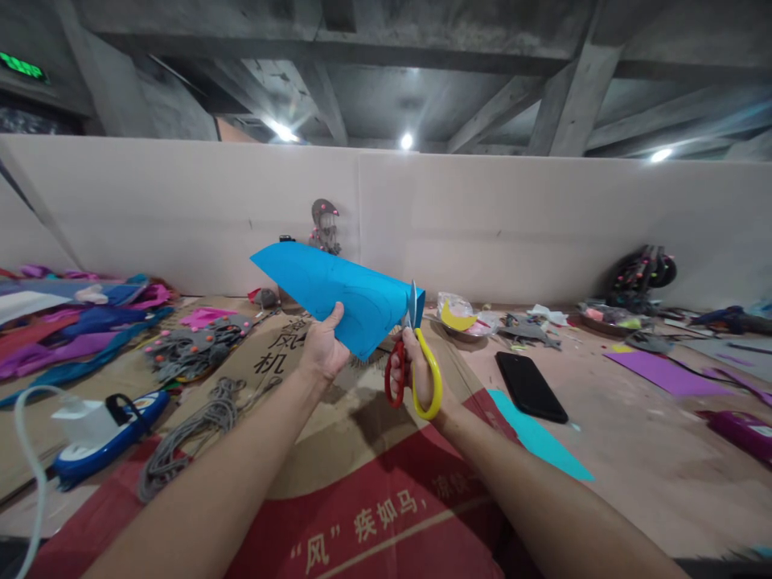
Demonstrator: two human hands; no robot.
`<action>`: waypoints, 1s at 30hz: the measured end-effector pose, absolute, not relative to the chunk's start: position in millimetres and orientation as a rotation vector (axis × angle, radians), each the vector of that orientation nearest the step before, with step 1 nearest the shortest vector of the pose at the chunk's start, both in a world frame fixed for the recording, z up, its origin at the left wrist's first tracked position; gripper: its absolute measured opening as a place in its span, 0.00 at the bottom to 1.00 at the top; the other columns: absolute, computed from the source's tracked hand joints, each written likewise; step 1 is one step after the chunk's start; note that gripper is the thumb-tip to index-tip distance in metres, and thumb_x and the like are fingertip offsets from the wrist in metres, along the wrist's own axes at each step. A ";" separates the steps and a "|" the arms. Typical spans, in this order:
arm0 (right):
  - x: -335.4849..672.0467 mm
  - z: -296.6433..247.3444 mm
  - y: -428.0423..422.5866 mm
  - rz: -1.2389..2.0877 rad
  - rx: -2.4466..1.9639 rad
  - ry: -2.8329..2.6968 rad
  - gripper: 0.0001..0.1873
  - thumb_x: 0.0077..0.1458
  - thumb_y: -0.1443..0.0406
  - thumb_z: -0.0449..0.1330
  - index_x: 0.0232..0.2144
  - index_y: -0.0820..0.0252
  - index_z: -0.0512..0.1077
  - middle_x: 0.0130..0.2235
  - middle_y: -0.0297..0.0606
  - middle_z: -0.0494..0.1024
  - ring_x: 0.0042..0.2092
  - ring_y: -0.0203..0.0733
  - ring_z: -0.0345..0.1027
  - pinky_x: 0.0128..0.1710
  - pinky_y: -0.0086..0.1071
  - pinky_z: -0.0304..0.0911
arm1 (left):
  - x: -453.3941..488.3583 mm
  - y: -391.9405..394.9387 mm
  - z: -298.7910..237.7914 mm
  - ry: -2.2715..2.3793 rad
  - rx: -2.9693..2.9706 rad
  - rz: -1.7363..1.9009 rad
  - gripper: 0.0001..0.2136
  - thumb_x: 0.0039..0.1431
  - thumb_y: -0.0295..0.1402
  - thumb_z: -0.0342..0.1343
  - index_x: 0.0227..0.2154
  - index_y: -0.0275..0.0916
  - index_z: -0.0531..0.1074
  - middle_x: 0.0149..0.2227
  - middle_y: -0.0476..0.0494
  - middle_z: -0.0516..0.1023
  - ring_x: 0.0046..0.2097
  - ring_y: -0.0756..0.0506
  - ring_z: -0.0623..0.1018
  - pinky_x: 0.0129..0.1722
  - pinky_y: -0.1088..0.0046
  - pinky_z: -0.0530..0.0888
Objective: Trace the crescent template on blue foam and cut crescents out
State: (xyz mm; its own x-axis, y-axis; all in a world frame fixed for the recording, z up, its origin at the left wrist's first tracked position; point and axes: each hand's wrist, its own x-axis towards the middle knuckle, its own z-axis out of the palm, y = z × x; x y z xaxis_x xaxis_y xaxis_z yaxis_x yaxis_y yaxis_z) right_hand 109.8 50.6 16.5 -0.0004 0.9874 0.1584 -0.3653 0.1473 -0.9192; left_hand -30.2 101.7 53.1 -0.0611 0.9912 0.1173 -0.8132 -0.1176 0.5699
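Note:
My left hand is closed on the lower edge of a blue foam sheet, holding it up above the cardboard-covered table. My right hand grips scissors with one red and one yellow handle loop. The blades point upward and meet the sheet's right edge. Faint curved lines are drawn on the sheet.
A black phone and a teal foam scrap lie to the right. Grey cord and a blue-and-white device sit at left. Coloured foam sheets pile at far left, purple sheet at right. A white partition wall stands behind.

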 end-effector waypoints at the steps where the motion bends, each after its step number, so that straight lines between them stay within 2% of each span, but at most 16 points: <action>1: 109.9 17.0 50.1 1.273 -0.821 -1.026 0.29 0.50 0.37 0.60 0.32 0.55 0.61 0.17 0.23 0.63 0.12 0.34 0.57 0.07 0.28 0.56 | -30.8 102.3 52.7 0.413 0.567 1.610 0.20 0.66 0.28 0.55 0.60 0.40 0.70 0.55 0.33 0.79 0.57 0.37 0.78 0.63 0.47 0.67; 10: 110.8 20.8 45.4 1.257 -0.855 -1.004 0.27 0.52 0.40 0.61 0.37 0.56 0.65 0.20 0.24 0.65 0.15 0.30 0.56 0.10 0.24 0.56 | -41.2 111.7 48.1 0.398 0.614 1.596 0.22 0.66 0.28 0.55 0.62 0.40 0.68 0.55 0.33 0.79 0.59 0.36 0.76 0.63 0.47 0.67; 21: 108.5 22.4 41.0 1.246 -0.894 -1.026 0.27 0.52 0.40 0.60 0.37 0.56 0.65 0.18 0.22 0.63 0.13 0.29 0.53 0.09 0.23 0.53 | -47.8 118.4 47.5 0.413 0.624 1.613 0.20 0.66 0.26 0.54 0.60 0.42 0.69 0.51 0.38 0.82 0.57 0.39 0.78 0.63 0.49 0.68; 30: 108.3 27.9 33.5 1.217 -0.903 -1.100 0.25 0.55 0.41 0.59 0.34 0.56 0.63 0.16 0.21 0.62 0.12 0.29 0.53 0.08 0.22 0.52 | -56.8 118.9 51.1 0.428 0.639 1.573 0.21 0.67 0.26 0.52 0.62 0.40 0.67 0.54 0.35 0.80 0.58 0.39 0.77 0.63 0.50 0.67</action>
